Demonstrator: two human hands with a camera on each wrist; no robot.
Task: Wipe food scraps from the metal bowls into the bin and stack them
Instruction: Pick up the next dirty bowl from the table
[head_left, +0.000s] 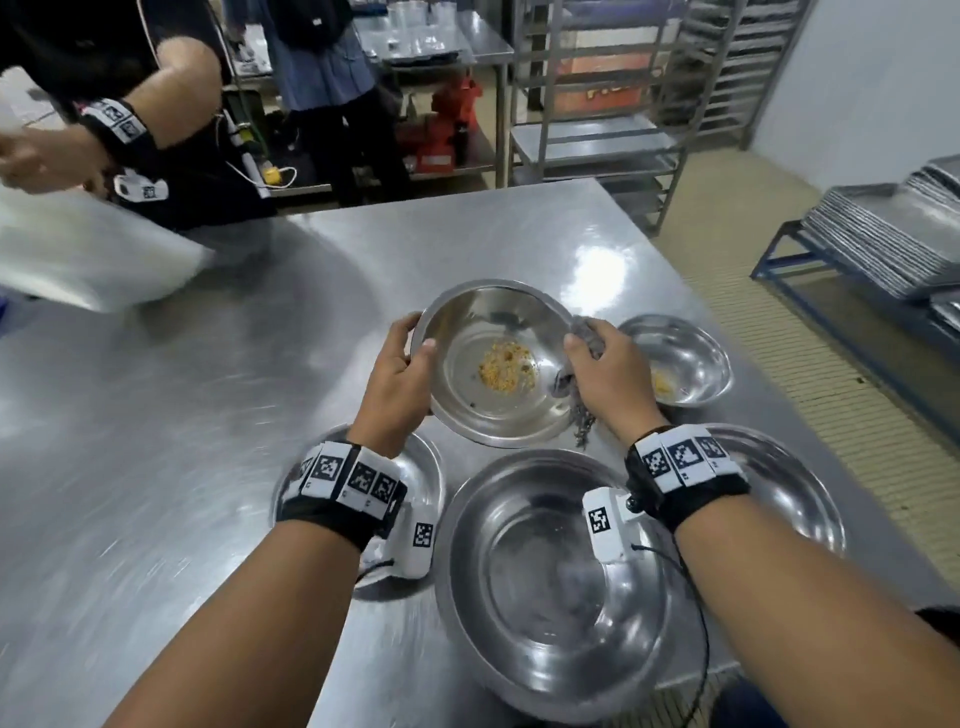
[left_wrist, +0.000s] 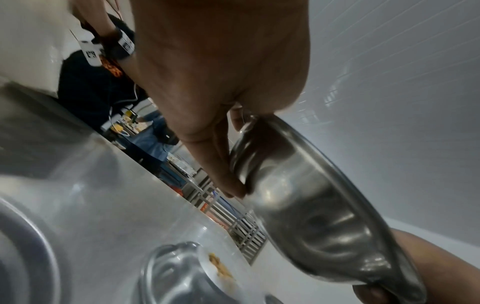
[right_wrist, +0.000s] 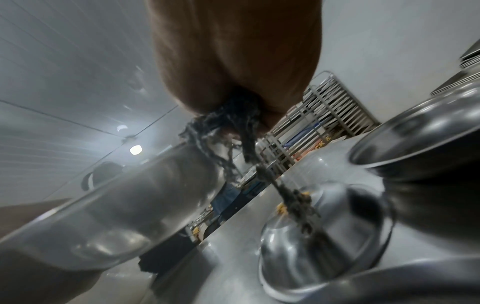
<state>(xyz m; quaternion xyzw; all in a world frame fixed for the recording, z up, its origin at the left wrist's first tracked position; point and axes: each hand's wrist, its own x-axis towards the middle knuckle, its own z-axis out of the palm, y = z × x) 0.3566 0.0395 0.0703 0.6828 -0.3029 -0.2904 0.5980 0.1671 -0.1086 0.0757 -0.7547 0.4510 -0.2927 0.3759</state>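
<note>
The left hand (head_left: 397, 376) grips the left rim of a metal bowl (head_left: 498, 317), thumb hooked over the edge and fingers curled under its outside wall, holding it above the steel table (head_left: 208, 415) and tilted toward the person. The right hand (head_left: 608, 376) is closed around a dark grey rag (head_left: 582, 421) at the bowl's right rim, and frayed strands of the rag hang below the fist. A small patch of yellow food scraps (head_left: 506, 369) lies in the bottom of the held bowl. Just to its right a smaller bowl (head_left: 685, 358) sits on the table with a few yellow scraps inside. Nearer the person a large bowl (head_left: 535, 582) rests between the forearms, with another bowl (head_left: 426, 467) under the left wrist and a further one (head_left: 795, 483) beyond the right wrist. At the table's far left corner a second person (head_left: 156, 104) handles a pale tray, blurred. A stack of metal trays (head_left: 893, 234) stands on a blue frame at the right.
</note>
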